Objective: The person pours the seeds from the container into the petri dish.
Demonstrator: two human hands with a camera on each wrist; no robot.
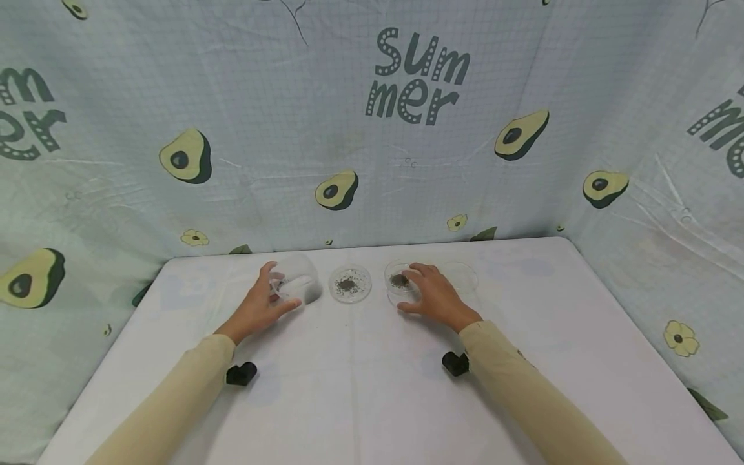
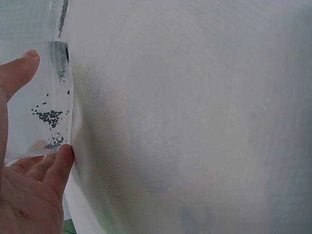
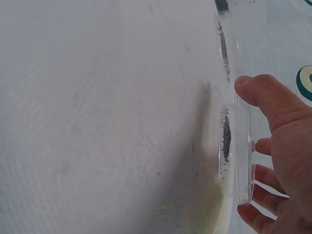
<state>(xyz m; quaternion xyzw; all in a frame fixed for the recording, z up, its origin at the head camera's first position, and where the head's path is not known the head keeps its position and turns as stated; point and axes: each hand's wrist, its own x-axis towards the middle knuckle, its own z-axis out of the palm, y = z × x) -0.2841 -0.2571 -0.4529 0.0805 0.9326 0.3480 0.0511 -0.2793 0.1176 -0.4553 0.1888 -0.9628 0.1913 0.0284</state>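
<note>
One white table [image 1: 302, 400] I'm viewing remotely, avocado-print cloth [image 1: 261, 97] hanging behind, left hand [image 1: 260, 302] gripping container [image 2: 24, 136], right hand [image 1: 434, 295] pinching clear lid [image 3: 243, 156], partly hiding dish [image 3: 224, 183]

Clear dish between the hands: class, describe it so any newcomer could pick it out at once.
Near the far edge of the white table, look between the left hand and the right hand. The round, clear dish there holds scattered dark grains; unlike its immediate neighbours, it has no hand around it.

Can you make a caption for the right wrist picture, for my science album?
A right hand holds a clear lid over a clear dish of dark grains.
</note>
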